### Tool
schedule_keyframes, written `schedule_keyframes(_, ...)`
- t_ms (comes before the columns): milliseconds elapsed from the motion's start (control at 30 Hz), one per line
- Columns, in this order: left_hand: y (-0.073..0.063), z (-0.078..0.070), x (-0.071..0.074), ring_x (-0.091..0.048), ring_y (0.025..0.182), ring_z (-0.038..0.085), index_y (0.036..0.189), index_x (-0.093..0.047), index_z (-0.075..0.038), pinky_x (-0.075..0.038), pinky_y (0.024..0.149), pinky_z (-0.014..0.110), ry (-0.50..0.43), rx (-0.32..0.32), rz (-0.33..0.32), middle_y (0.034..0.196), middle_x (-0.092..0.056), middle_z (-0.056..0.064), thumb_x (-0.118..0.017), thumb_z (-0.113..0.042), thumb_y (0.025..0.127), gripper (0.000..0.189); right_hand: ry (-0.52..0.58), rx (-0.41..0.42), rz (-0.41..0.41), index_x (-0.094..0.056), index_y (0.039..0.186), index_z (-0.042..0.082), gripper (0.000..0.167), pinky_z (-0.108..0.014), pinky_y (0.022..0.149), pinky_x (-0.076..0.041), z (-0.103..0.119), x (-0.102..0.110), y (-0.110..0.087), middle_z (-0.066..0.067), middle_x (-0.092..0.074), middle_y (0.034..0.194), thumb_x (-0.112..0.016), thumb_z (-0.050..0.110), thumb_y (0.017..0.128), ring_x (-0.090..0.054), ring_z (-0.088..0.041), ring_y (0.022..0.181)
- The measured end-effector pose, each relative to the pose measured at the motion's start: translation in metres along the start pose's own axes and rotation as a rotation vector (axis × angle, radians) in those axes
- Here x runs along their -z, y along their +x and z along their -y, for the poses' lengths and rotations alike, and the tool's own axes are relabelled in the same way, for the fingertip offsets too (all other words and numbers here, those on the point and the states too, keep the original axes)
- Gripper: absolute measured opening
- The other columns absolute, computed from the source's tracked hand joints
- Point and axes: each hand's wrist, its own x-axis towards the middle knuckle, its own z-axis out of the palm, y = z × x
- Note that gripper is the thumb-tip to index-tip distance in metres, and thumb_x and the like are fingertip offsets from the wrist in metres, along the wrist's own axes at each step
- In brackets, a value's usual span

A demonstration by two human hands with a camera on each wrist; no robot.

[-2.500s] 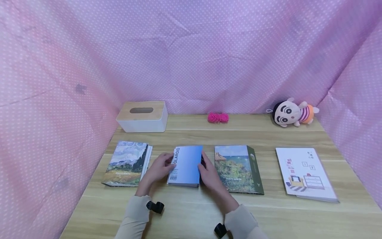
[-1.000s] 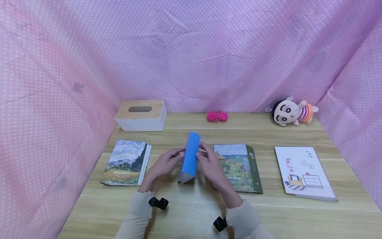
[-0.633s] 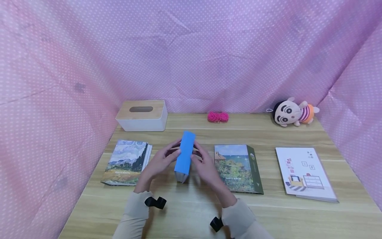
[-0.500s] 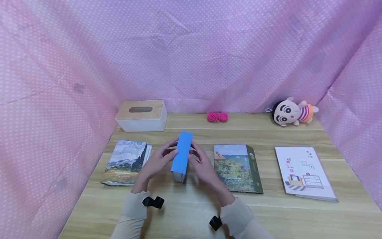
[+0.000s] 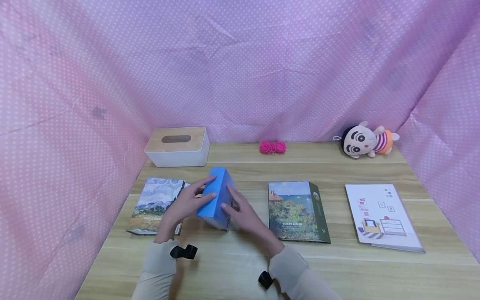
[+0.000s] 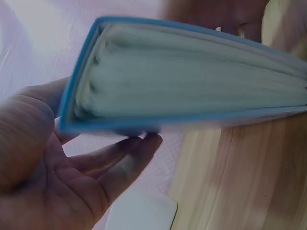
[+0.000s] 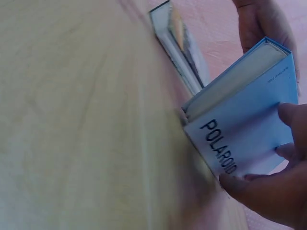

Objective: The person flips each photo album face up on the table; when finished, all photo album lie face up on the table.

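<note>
Both hands hold a thick blue photo album (image 5: pixel 215 200) between them, tilted, its spine turned up and to the left. My left hand (image 5: pixel 185 204) grips the spine side, and in the left wrist view its fingertips (image 6: pixel 148 143) touch the cover below. On the other side my right hand (image 5: pixel 243 214) holds the cover lettered POLAROID (image 7: pixel 220 146), with thumb and fingers spread over it. The page edges (image 6: pixel 192 72) face the left wrist camera. Just left of the album lies a landscape-painting photo album (image 5: pixel 153 204), partly covered by my left hand.
A green-spined photo album (image 5: pixel 292 210) and a white illustrated album (image 5: pixel 382 216) lie to the right on the wooden table (image 5: pixel 232 271). Along the back stand a tissue box (image 5: pixel 176 146), pink yarn (image 5: pixel 272 147) and a plush doll (image 5: pixel 369 141). A pink dotted curtain (image 5: pixel 240 75) hangs behind.
The blue album, flat with its front up at first, has been tipped onto its page side, then shifted left and turned so the lettered cover faces right. Both hands moved left with it.
</note>
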Motion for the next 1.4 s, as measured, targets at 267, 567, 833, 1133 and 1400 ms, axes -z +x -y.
schedule_keyframes(267, -0.004, 0.011, 0.005, -0.044, 0.127, 0.05, 0.148, -0.037, -0.026, -0.05, 0.089, 0.058, 0.119, 0.042, -0.03, 0.152, -0.033, 0.018, -0.063, -0.041, 0.09, 0.065, -0.158, -0.07, -0.032, -0.025, 0.152, 0.03, 0.065, -0.059, 0.112, -0.024, -0.005, -0.01, 0.001, -0.018, -0.014, 0.159, -0.053, 0.045, 0.095, -0.017, -0.041, 0.144)
schedule_keyframes(567, -0.007, 0.016, 0.011, -0.052, 0.119, 0.044, 0.148, -0.037, -0.014, -0.053, 0.086, 0.053, 0.242, 0.156, -0.064, 0.142, -0.043, 0.024, -0.063, -0.034, 0.092, 0.065, -0.264, -0.098, -0.042, -0.028, 0.152, 0.021, 0.069, -0.058, 0.112, -0.025, -0.002, -0.016, -0.003, -0.016, -0.009, 0.16, -0.059, 0.04, 0.093, -0.012, -0.039, 0.146)
schedule_keyframes(833, -0.005, 0.027, 0.011, -0.05, 0.123, 0.042, 0.149, -0.033, -0.012, -0.048, 0.093, 0.054, 0.253, 0.262, -0.021, 0.137, -0.049, 0.027, -0.06, -0.033, 0.094, 0.065, -0.323, -0.132, -0.038, -0.027, 0.152, 0.02, 0.072, -0.054, 0.114, -0.025, -0.002, -0.02, -0.003, -0.009, -0.002, 0.162, -0.061, 0.041, 0.092, -0.008, -0.033, 0.148)
schedule_keyframes(1133, -0.005, 0.036, 0.008, -0.046, 0.128, 0.04, 0.15, -0.033, -0.016, -0.043, 0.099, 0.055, 0.21, 0.31, 0.008, 0.14, -0.049, 0.023, -0.059, -0.037, 0.094, 0.064, -0.337, -0.119, -0.037, -0.026, 0.152, 0.015, 0.073, -0.049, 0.114, -0.027, 0.0, -0.02, -0.003, -0.009, 0.001, 0.162, -0.061, 0.04, 0.092, -0.013, -0.032, 0.147)
schedule_keyframes(1400, -0.004, 0.038, 0.007, -0.048, 0.127, 0.039, 0.148, -0.036, -0.017, -0.043, 0.099, 0.056, 0.199, 0.332, 0.018, 0.137, -0.052, 0.02, -0.06, -0.034, 0.094, 0.062, -0.366, -0.128, -0.027, -0.025, 0.152, 0.013, 0.075, -0.045, 0.115, -0.028, 0.001, -0.021, 0.0, -0.007, 0.003, 0.162, -0.062, 0.039, 0.092, -0.013, -0.029, 0.147)
